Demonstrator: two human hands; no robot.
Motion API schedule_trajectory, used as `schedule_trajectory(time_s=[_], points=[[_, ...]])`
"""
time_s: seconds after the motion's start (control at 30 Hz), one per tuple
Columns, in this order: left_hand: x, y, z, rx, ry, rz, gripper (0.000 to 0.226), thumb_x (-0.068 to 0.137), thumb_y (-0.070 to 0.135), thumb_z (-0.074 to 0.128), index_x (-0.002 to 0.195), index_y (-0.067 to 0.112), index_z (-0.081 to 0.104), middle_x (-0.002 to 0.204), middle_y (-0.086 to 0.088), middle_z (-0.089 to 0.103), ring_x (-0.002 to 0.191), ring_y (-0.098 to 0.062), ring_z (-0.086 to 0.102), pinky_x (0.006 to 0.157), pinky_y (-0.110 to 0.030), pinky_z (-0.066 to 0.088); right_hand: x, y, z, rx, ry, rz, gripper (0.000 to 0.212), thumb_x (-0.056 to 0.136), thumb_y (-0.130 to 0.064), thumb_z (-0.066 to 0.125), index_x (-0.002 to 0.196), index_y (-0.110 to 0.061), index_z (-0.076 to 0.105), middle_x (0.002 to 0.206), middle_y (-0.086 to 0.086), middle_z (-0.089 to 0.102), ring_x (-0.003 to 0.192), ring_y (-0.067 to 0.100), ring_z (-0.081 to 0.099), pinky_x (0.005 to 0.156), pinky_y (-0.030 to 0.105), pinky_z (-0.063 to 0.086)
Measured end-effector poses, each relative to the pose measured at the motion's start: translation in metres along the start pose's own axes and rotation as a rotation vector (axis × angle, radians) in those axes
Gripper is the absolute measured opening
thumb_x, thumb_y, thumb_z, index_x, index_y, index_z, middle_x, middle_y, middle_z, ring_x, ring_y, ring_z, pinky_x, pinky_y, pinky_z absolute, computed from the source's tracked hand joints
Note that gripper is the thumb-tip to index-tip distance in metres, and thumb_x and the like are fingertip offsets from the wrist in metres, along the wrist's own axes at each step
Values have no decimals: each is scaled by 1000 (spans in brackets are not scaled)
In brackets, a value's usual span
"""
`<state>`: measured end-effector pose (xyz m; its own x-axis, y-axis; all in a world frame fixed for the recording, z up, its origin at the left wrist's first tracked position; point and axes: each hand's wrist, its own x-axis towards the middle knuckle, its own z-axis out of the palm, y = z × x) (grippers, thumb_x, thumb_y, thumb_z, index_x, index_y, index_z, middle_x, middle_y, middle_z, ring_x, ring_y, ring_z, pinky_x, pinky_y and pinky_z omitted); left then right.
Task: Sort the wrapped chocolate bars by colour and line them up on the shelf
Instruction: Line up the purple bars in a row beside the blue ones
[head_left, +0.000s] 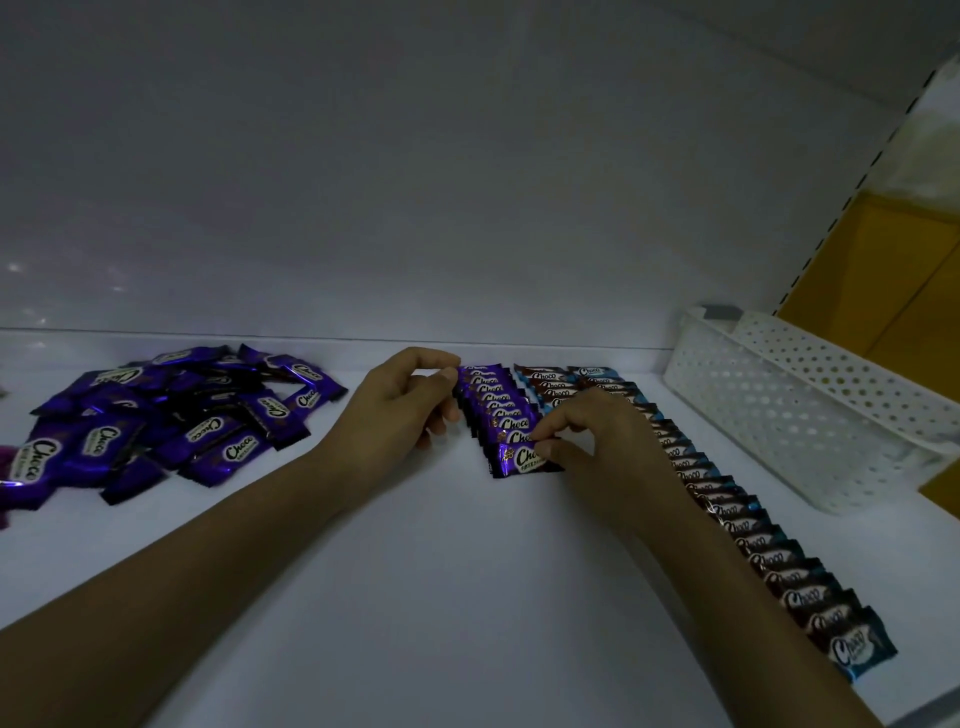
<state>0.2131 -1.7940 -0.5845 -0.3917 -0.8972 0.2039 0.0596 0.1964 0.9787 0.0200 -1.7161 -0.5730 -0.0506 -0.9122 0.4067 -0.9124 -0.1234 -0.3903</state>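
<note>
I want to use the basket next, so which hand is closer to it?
Right. The right hand pinches the purple row's near end, left of the basket; the left hand is farther left, on that row's other side.

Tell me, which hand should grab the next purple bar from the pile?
Probably the left hand: it sits nearer the purple pile, while the right hand pinches the front bar of the purple row.

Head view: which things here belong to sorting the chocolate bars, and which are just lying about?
Job: purple row, blue row, loose purple pile, shelf, left hand and right hand on the purple row.
Lying about: white basket, untouched.
</note>
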Motion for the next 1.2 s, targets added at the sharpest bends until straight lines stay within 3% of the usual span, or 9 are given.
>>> schedule_trajectory(time_s=[0.2,0.37,0.47,0.6,0.77,0.83,0.93,1.03,1.2], points=[[-1,6,1,-59,-7,-55,25,101,30,41,105,17,62,63,5,66,54,-4,56,48,-17,44,-1,3,5,-34,22,11,12,82,-21,70,79,-29,62,81,-26,44,80,-8,41,70,5,27],[0,27,-5,-540,-94,-266,46,98,47,33,111,16,65,80,-9,72,64,-17,67,47,-23,46,-4,-8,3,47,271,-39,27,77,-26,75,78,-27,48,79,-21,46,77,-2,45,67,18,33],[-2,38,-3,-722,-154,-310,55,95,53,34,116,12,63,99,-17,73,80,-26,72,52,-27,55,-7,-34,2,100,376,-166,25,79,-48,63,94,-32,52,88,-22,49,84,-5,46,76,15,37],[-9,44,12,-802,-226,-345,59,91,56,37,122,11,60,113,-23,68,89,-32,70,59,-35,58,-10,-53,9,-77,325,-323,38,81,-50,57,111,-28,65,111,-8,60,102,10,51,87,33,39],[-11,43,25,-640,-325,-291,65,76,62,42,120,18,61,113,-12,70,100,-26,70,75,-34,59,-12,-54,9,-71,337,-283,36,75,-44,67,103,-21,70,106,-5,65,102,13,55,91,35,39],[-8,41,28,-387,-297,-216,61,76,66,39,115,25,62,112,-5,71,97,-17,70,74,-29,58,-11,-52,7,82,316,-230,21,71,-33,73,90,-28,65,90,-20,63,89,-2,55,86,27,43],[-8,29,16,46,-158,0,45,79,64,34,105,37,58,111,7,67,94,-3,66,77,-22,53,-10,-38,-7,372,258,-42,30,68,-20,80,72,-34,54,71,-28,61,70,-8,55,64,7,43],[-8,5,-5,368,10,162,29,95,46,41,101,26,60,100,4,66,98,-14,60,89,-31,45,-12,-22,-20,512,134,24,25,67,-17,81,66,-34,64,66,-25,66,62,-7,59,57,7,43],[-4,1,-8,256,66,77,28,100,32,42,110,12,59,97,1,68,90,-17,64,86,-35,47,-11,-8,-24,489,-85,61,14,81,-6,70,79,-19,68,66,-7,70,61,4,65,64,22,51]])
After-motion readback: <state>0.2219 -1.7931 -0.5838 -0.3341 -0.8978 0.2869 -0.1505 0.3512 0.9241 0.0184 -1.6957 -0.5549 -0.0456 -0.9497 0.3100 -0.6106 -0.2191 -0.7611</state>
